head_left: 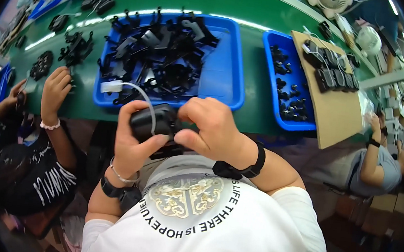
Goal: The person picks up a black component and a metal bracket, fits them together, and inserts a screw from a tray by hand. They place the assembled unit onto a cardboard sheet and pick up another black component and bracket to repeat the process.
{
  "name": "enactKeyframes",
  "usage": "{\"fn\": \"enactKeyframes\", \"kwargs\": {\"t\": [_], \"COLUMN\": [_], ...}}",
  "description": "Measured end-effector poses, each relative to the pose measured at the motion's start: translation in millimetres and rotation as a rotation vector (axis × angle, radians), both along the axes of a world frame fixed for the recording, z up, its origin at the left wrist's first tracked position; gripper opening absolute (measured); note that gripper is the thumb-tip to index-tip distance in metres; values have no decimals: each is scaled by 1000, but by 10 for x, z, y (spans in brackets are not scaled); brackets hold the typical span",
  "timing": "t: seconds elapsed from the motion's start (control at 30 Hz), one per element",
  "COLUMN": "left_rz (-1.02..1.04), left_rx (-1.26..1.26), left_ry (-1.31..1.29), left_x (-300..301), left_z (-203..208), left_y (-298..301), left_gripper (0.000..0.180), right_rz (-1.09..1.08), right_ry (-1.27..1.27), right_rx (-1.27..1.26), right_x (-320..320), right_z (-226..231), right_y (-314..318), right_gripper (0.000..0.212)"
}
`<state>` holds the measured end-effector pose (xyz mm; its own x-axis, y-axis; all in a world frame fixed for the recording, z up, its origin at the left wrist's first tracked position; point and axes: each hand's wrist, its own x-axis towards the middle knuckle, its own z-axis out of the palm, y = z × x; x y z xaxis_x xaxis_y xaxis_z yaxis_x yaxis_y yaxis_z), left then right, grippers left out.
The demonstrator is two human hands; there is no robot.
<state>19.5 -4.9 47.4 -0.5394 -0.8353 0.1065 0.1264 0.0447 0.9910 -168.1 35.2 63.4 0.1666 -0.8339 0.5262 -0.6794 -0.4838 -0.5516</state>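
My left hand (128, 150) is wrapped round a rounded black plastic device (142, 121), thumb on its near side. A white cable (151, 102) comes off the device and arches up to a white connector (111, 86), which hangs over the near left rim of the large blue tray. Against the right side of the device, my right hand (214, 129) is closed, with thumb and curled fingers close together. Some dark part shows between those fingertips, but its kind is hidden. Just beyond both hands, the large blue tray (221, 86) holds many black plastic brackets (170, 49).
To the right stands a smaller blue tray (285, 126) of small black parts. A cardboard sheet (343, 116) overlaps it, bearing black devices with white cables (333, 73). Black parts (76, 48) lie on the green table (254, 75) at left, near a co-worker's hand (57, 88).
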Motion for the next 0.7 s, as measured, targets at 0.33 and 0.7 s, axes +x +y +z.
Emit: {"fn": "enactKeyframes", "kwargs": {"t": [0.33, 0.7], "left_rz": [14, 346], "left_rx": [119, -2], "left_ry": [138, 281], "left_x": [-24, -118], "left_z": [45, -5], "left_y": [-9, -32], "left_gripper": [61, 61], "right_rz": [-8, 194], "right_ry": [-195, -101], "right_rx": [261, -18], "right_x": [-71, 48], "right_z": [21, 68], "right_y": [92, 149], "right_gripper": [40, 64]}}
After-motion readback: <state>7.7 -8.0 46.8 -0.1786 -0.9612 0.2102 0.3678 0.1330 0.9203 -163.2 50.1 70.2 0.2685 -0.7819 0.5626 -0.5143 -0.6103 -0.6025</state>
